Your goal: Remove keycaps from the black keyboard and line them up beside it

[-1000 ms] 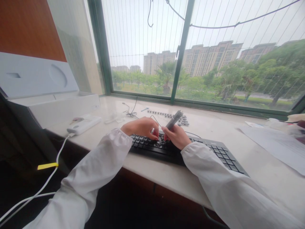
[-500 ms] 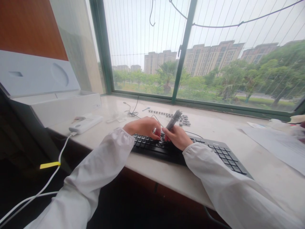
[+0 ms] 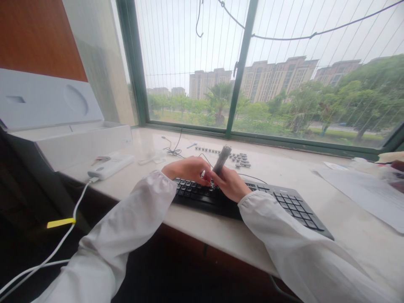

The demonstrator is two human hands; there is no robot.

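A black keyboard (image 3: 284, 204) lies on a pale stone window ledge (image 3: 221, 235). My right hand (image 3: 232, 185) is closed round a slim grey tool (image 3: 221, 159) that stands up from the keys and leans away from me. My left hand (image 3: 189, 169) rests on the keys just left of it, its fingertips pinched together at the tool's lower end; what they hold, if anything, is hidden. Beyond the keyboard, several loose dark keycaps (image 3: 238, 158) lie in rows on the ledge.
A white open box (image 3: 63, 134) stands at the left, with a white charger-like device (image 3: 110, 165) and its cable (image 3: 57, 248) trailing off the ledge. Thin wires (image 3: 172, 148) lie near the window. Papers (image 3: 369, 189) cover the right side.
The grey tool has tipped more upright and shifted slightly left in my right hand. Both hands stay over the same part of the keyboard.
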